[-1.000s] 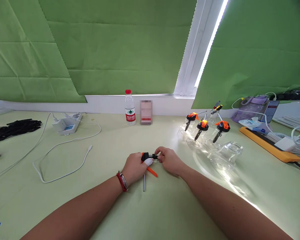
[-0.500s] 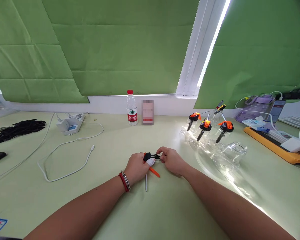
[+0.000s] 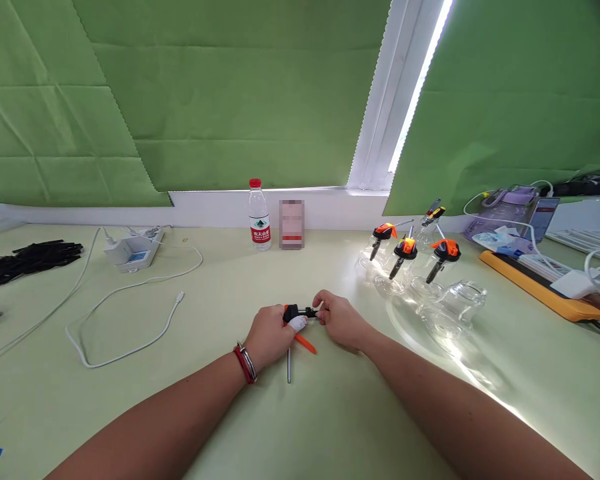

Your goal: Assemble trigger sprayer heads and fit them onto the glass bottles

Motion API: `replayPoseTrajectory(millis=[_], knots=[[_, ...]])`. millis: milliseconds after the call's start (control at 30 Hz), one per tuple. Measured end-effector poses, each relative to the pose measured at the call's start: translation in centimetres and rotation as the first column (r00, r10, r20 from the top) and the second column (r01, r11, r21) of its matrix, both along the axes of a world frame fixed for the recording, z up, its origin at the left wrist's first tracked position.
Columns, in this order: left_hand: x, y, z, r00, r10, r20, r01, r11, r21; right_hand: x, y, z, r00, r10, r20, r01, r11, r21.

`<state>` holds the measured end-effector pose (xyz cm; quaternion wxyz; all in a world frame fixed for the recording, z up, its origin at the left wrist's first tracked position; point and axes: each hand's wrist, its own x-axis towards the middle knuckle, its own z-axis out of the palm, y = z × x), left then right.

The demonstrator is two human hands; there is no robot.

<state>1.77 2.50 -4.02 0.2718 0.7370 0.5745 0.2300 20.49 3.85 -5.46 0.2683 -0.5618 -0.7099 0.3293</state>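
Observation:
My left hand [image 3: 275, 333], with a white wrapping on one digit, grips the body of a black-and-orange trigger-like head [image 3: 292, 312] low over the table. An orange lever [image 3: 305, 343] points out below it toward the right, and a thin metal tube [image 3: 289, 367] runs down toward me. My right hand [image 3: 337, 319] pinches the narrow black end on the head's right side between its fingertips. What lies between those fingertips is too small to make out clearly. Similar orange-and-black heads [image 3: 405, 249] sit on glass bottles at the right.
An open glass bottle [image 3: 463, 303] lies to the right of my right arm. A water bottle [image 3: 260, 217] stands at the back. White cable [image 3: 130, 287] and a power strip [image 3: 139, 253] occupy the left. Black strips [image 3: 30, 260] lie far left; an orange-edged case [image 3: 545, 290] far right.
The whole view has shifted slightly, so things appear a little further left. Both hands keep their hold on the trigger-like head, with no clear movement between them.

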Motion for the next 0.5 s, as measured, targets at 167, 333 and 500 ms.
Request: replayPoseTrajectory(millis=[167, 333, 500], knots=[[0.01, -0.03, 0.1, 1.0, -0.003, 0.001, 0.003, 1.0, 0.004, 0.02, 0.03, -0.11, 1.0, 0.005, 0.019, -0.005, 1.0, 0.003], [0.0, 0.02, 0.07, 1.0, 0.001, -0.003, -0.001, 1.0, -0.003, 0.08, -0.05, 0.0, 1.0, 0.013, 0.014, -0.013, 1.0, 0.011], [0.0, 0.04, -0.03, 1.0, 0.0, 0.002, 0.0, 1.0, -0.002, 0.14, -0.07, 0.06, 1.0, 0.007, 0.014, -0.008, 1.0, 0.009]])
